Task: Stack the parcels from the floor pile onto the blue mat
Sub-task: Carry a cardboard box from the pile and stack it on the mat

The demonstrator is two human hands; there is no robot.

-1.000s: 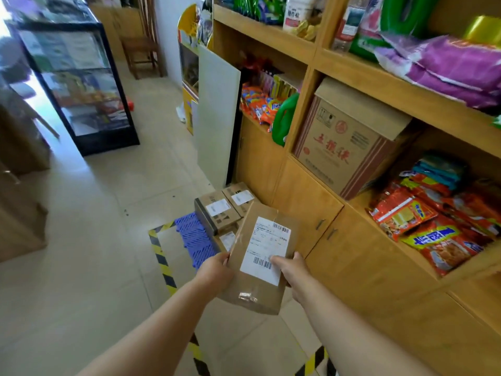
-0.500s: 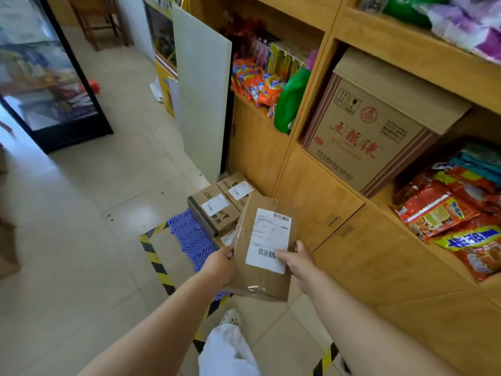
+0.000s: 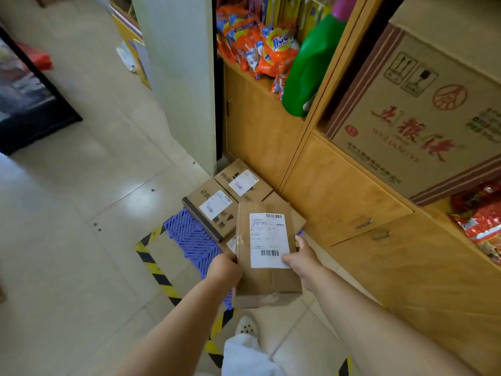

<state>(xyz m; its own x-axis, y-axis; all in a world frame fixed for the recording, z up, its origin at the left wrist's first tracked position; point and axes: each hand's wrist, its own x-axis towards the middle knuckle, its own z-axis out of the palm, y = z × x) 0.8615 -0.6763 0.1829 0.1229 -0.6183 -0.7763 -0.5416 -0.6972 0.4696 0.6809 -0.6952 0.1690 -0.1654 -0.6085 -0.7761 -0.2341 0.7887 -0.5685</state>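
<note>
I hold a flat brown parcel (image 3: pixel 267 283) with a white shipping label out in front of me, above the blue mat (image 3: pixel 193 238). My left hand (image 3: pixel 225 268) grips its left edge and my right hand (image 3: pixel 302 257) grips its right edge, thumb on the label. On the mat, against the cabinet, two labelled cardboard boxes stand side by side: a near one (image 3: pixel 210 210) and a far one (image 3: pixel 242 181). More parcels lie under the held one, mostly hidden.
Yellow-and-black hazard tape (image 3: pixel 156 267) frames the mat on the tiled floor. A wooden shelf cabinet (image 3: pixel 349 191) runs along the right with snack bags, a green bottle and a large carton. A white panel (image 3: pixel 184 77) stands behind the boxes. My white-trousered leg and shoe (image 3: pixel 245 328) are below.
I have stepped closer to the mat and tilted my view down. The parcel, still held in both hands, now hangs lower over the stacked boxes.
</note>
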